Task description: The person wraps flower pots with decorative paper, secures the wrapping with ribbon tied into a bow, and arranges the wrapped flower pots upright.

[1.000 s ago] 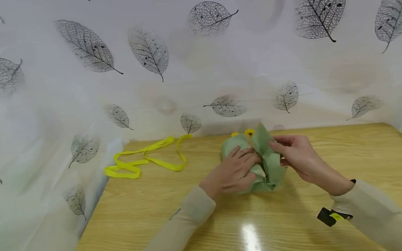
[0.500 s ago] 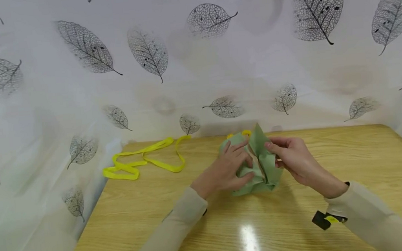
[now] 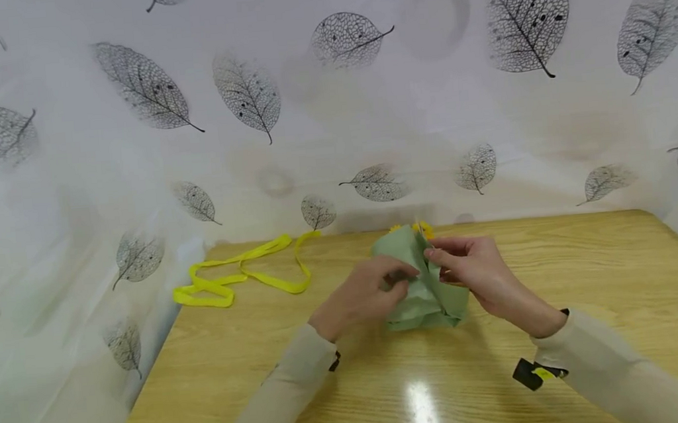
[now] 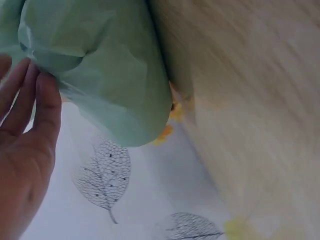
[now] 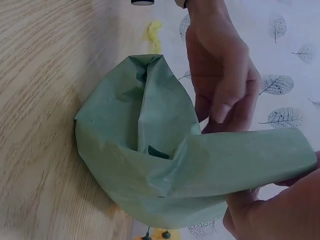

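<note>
A bundle of green wrapping paper (image 3: 420, 301) lies on the table, with yellow flowers (image 3: 426, 230) showing at its far end. My right hand (image 3: 480, 270) pinches the paper's right flap between thumb and fingers and holds it raised over the bundle. In the right wrist view, the folded flap (image 5: 250, 155) stretches across to that hand. My left hand (image 3: 366, 294) is at the bundle's left side, fingers loosely bent and thumb apart. Its fingertips are close against the paper in the left wrist view; whether they touch cannot be told. What else the paper wraps is hidden.
A loosely looped yellow ribbon (image 3: 216, 291) lies at the back left of the wooden table (image 3: 342, 397). Behind the table hangs a white cloth (image 3: 320, 126) printed with leaves. A black strap piece (image 3: 528, 374) hangs from the right sleeve.
My right hand has brought the flap leftward, folding it over the bundle. My left hand, earlier spread on the paper, has drawn back left and its fingers are more bent.
</note>
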Demonstrator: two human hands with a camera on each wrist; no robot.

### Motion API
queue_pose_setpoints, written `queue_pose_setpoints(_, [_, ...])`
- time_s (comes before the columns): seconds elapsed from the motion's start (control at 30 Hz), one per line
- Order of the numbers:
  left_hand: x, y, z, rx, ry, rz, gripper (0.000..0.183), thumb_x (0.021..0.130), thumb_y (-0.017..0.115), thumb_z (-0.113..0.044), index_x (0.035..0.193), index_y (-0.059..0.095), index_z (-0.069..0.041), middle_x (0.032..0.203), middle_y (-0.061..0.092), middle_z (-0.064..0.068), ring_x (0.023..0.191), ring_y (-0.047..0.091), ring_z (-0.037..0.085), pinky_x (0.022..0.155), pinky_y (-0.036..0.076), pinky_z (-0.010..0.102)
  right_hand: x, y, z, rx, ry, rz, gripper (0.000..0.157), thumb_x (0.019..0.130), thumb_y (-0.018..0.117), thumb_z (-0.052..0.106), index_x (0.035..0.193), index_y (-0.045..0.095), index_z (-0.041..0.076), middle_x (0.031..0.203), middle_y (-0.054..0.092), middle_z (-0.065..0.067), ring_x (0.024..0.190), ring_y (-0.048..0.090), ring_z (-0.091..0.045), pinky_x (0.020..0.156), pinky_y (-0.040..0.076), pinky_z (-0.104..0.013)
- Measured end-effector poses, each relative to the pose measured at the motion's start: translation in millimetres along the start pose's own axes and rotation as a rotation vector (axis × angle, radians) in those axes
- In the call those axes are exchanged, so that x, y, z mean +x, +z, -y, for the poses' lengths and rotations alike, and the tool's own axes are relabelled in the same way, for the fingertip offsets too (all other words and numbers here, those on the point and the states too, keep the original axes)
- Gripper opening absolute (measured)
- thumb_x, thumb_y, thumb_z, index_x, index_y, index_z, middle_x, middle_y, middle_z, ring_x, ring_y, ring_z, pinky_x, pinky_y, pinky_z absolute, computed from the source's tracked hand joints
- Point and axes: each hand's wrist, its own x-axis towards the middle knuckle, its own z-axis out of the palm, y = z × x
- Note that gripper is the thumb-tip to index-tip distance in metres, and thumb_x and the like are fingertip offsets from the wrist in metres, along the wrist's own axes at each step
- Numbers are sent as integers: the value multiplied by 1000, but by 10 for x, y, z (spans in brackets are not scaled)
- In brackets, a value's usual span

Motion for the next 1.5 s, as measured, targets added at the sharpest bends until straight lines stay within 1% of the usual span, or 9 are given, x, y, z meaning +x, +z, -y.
queue_pose_setpoints(0.27, [148,-47,99,-613,-325,-117,55,111,38,-40,112,70,5,106,75,20,91,73,17,80,63,33,11,88,-39,-92,3,49,51,102,63,23,145,53,-3,140,61,-22,102,70,-9,84,61,-25])
queue_pose_setpoints(0.53, [292,-44,72,-458,-550,-121,48,95,63,-60,92,72,-13,90,74,1,79,69,13,72,59,28,-68,206,-115,-305,-86,94,50,101,66,30,144,58,4,133,69,-17,116,68,-24,91,59,-32])
queue_pose_setpoints(0.77, [317,-28,83,-474,-586,-141,29,98,68,-33,112,75,-8,98,77,6,75,68,11,70,58,25,-263,196,-223,-382,-225,90,53,100,68,33,144,58,5,131,71,-12,115,69,-26,84,57,-25])
queue_pose_setpoints(0.97, [304,-22,113,-532,-591,-131,29,101,66,-28,114,73,-4,97,75,9,74,67,12,71,61,26,-480,136,-397,-538,-370,-24,54,95,75,30,142,61,7,147,60,-14,136,55,-39,101,55,-54])
queue_pose_setpoints(1.07, [294,-25,129,-552,-577,-128,29,102,64,-26,115,72,-2,95,74,10,74,67,11,71,60,25,-520,107,-511,-604,-507,-39,45,95,73,14,137,63,1,145,58,-23,94,74,-23,85,63,-42])
queue_pose_setpoints(1.17, [283,-19,132,-576,-557,-129,29,102,64,-24,115,71,0,91,72,8,72,66,11,69,59,24,-519,101,-615,-662,-635,0,40,95,67,-3,135,63,-5,141,55,-34,54,49,2,54,55,-22])
queue_pose_setpoints(1.23, [279,-6,125,-603,-539,-135,28,103,63,-23,114,71,1,90,72,8,70,66,10,67,58,23,-529,112,-662,-728,-673,44,44,94,64,-9,137,60,-5,142,51,-38,48,35,7,44,39,-15])
queue_pose_setpoints(1.37, [280,31,108,-680,-512,-150,29,105,59,-20,118,69,4,98,74,15,72,68,9,67,58,23,-573,160,-758,-1011,-794,40,63,83,73,-15,142,58,-1,145,47,-41,78,73,-21,53,51,-16])
queue_pose_setpoints(1.5, [289,66,124,-752,-529,-164,33,105,57,-19,126,65,5,103,73,13,77,69,8,71,59,23,-597,219,-847,-1245,-940,-29,73,70,84,-10,138,64,6,144,47,-41,122,60,-54,57,59,-23])
